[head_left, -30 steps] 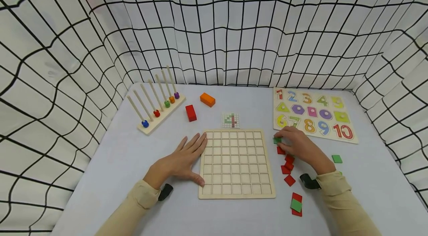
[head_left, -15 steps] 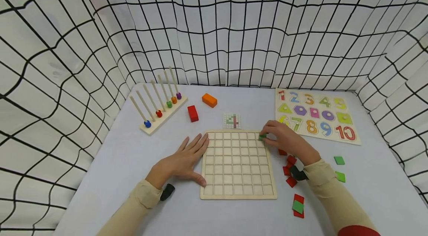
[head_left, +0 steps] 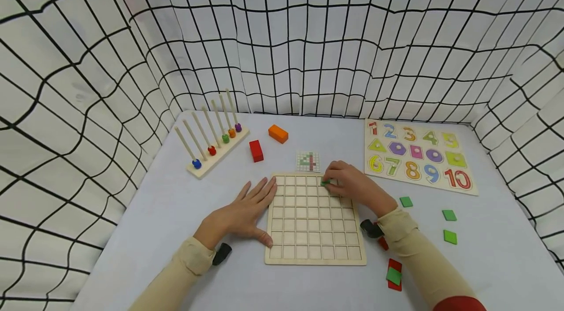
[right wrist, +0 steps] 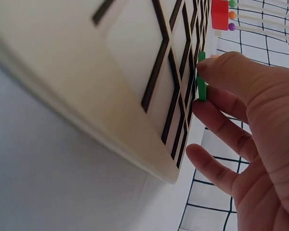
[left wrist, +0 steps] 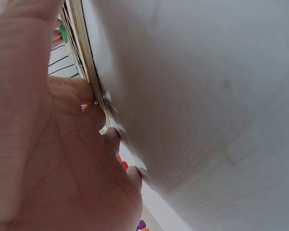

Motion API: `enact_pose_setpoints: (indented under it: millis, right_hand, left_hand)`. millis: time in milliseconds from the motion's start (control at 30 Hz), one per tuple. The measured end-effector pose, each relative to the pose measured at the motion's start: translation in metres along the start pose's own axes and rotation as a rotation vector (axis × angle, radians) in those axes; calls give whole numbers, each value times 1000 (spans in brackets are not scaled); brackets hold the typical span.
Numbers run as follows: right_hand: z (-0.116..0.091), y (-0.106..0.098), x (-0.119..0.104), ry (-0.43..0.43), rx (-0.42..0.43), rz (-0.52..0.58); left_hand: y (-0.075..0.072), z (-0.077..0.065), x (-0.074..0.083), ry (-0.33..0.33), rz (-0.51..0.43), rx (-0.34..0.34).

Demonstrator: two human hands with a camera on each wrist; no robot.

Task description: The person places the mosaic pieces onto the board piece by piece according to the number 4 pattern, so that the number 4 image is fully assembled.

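Now the right hand (head_left: 350,184) pinches a green tile (right wrist: 202,90) over the board (head_left: 308,225).

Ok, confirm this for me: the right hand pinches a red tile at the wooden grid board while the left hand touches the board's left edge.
One correction: the tile is green, not red, as the right wrist view shows. So the right hand pinches a green tile at the wooden grid board while the left hand touches the board's left edge.
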State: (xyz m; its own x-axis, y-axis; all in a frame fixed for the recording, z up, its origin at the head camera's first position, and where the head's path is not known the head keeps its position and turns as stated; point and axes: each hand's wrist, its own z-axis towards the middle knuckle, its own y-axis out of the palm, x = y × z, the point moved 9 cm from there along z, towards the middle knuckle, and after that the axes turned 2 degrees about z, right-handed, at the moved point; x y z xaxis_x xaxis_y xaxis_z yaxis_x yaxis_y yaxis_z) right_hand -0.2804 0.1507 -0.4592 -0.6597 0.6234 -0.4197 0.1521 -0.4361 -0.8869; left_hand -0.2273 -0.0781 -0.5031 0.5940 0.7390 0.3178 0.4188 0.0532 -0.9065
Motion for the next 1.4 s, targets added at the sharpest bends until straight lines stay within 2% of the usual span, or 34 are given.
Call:
enact_pose_setpoints:
  millis: [267,467,767,900,1033,1400]
  right_hand:
    - [3,1,-10,-117,75,-60]
    - [5,-3,-15,-137,96,-77]
    - [5,-2,-12,-64,-3,-45]
    - [-1,-7,-6,3,-29,-19]
    - [-10,-18,3,84,-36,25]
    - [-38,-41,16,135,6,-26]
  left_hand:
    - [1,1,-1,6,1,1]
    - [0,0,0,10,-4,7]
    - [-1,0,0,6,-4,3]
    - [-2,0,1,8,-7,-1]
    - [-2,2,0,8,-4,-6]
    - [0,2,1,-14,-13,-26]
